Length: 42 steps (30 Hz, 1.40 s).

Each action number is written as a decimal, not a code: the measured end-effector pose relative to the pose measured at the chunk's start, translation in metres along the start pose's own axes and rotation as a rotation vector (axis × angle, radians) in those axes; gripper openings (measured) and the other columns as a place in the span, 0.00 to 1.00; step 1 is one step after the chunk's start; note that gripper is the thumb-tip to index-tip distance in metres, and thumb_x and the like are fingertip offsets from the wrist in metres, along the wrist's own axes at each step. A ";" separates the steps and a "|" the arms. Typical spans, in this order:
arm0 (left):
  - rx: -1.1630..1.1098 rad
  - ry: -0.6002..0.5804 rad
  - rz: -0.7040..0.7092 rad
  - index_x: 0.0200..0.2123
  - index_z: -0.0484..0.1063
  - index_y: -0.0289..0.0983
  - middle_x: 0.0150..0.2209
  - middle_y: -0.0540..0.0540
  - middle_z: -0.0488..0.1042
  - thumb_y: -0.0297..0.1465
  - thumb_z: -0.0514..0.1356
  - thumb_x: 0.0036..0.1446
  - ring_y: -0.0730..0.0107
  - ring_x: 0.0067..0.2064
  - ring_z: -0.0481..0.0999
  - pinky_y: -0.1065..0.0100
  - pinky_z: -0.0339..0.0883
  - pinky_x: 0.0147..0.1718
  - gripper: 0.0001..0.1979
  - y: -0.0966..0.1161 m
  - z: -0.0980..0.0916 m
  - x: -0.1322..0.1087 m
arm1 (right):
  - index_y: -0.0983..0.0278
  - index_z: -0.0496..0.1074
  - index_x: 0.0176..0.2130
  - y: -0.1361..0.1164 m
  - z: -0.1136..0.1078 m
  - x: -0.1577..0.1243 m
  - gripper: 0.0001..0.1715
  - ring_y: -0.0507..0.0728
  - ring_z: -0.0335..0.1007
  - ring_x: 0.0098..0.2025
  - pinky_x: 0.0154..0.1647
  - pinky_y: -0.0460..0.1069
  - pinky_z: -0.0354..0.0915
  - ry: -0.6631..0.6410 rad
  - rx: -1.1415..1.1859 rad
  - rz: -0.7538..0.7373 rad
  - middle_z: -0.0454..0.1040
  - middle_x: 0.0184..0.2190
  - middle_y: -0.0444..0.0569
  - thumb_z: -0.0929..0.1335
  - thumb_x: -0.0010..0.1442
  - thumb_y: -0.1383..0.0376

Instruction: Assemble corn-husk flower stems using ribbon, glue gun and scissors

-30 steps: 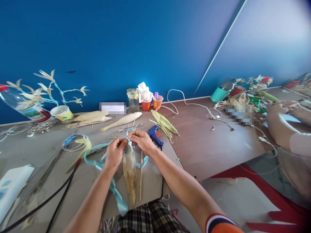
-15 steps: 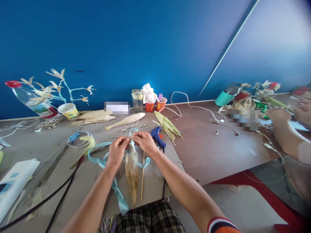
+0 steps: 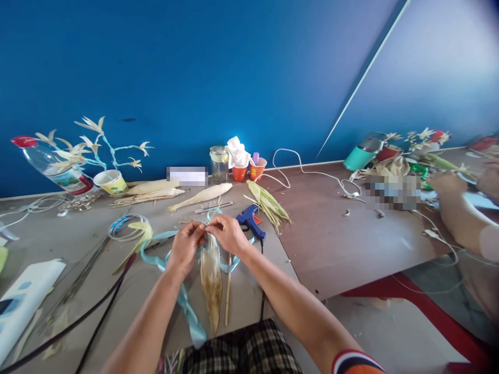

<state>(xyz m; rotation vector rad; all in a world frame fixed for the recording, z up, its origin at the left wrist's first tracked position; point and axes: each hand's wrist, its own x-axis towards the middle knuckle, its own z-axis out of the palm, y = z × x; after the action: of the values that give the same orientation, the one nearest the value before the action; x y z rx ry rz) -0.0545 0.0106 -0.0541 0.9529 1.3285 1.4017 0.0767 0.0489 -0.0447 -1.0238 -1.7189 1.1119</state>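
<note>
My left hand (image 3: 188, 240) and my right hand (image 3: 226, 231) meet over the table, thumbs and forefingers pinched tip to tip. Whatever lies between the fingertips is too small to make out. Right below them a dried corn husk (image 3: 211, 280) stretches toward me, pale at the top and brown lower down. Light blue ribbon (image 3: 191, 311) loops around and under my hands and trails to the table's front edge. A thin stick (image 3: 228, 298) lies just right of the husk. Beyond my right hand rests a blue glue gun (image 3: 249, 219) with an orange trigger.
Husk bundles (image 3: 268, 205) lie toward the wall, near a glass jar (image 3: 220, 169) and red paper cups (image 3: 257, 169). At left stand a husk-flower cup (image 3: 111, 182), a tilted bottle (image 3: 58, 169) and a wire coil (image 3: 125, 228). A co-worker's arm (image 3: 456, 208) reaches in at right.
My pinched fingertips have shifted slightly left and toward me. The husk, ribbon and glue gun have stayed about where they were.
</note>
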 end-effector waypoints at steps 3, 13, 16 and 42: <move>-0.094 -0.013 -0.044 0.24 0.69 0.34 0.21 0.54 0.65 0.39 0.68 0.40 0.81 0.20 0.58 0.74 0.53 0.21 0.16 0.004 0.002 -0.001 | 0.63 0.69 0.22 0.000 -0.001 0.001 0.09 0.51 0.61 0.27 0.30 0.46 0.56 -0.018 0.040 0.019 0.67 0.22 0.42 0.68 0.50 0.62; -0.099 -0.078 -0.066 0.24 0.71 0.33 0.21 0.54 0.63 0.38 0.68 0.39 0.83 0.20 0.56 0.74 0.51 0.20 0.15 0.009 0.007 -0.006 | 0.66 0.71 0.26 0.000 -0.009 0.004 0.11 0.48 0.59 0.24 0.27 0.44 0.55 -0.077 0.313 0.122 0.67 0.21 0.41 0.70 0.46 0.59; -0.091 -0.091 -0.073 0.25 0.71 0.33 0.20 0.54 0.63 0.37 0.68 0.39 0.83 0.20 0.56 0.74 0.52 0.21 0.14 0.011 0.007 -0.007 | 0.66 0.70 0.26 -0.001 -0.009 0.004 0.11 0.47 0.57 0.23 0.26 0.44 0.54 -0.092 0.381 0.131 0.67 0.21 0.40 0.70 0.46 0.59; -0.175 -0.173 -0.150 0.22 0.72 0.34 0.21 0.51 0.66 0.35 0.68 0.41 0.77 0.25 0.62 0.73 0.57 0.25 0.11 0.014 0.004 -0.008 | 0.66 0.71 0.29 -0.009 -0.019 0.003 0.11 0.47 0.56 0.23 0.26 0.44 0.54 -0.283 0.528 0.157 0.68 0.22 0.41 0.71 0.46 0.60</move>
<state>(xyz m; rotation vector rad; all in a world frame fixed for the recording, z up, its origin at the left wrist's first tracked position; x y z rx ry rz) -0.0508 0.0043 -0.0388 0.8207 1.1062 1.2683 0.0919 0.0537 -0.0303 -0.6976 -1.4425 1.7637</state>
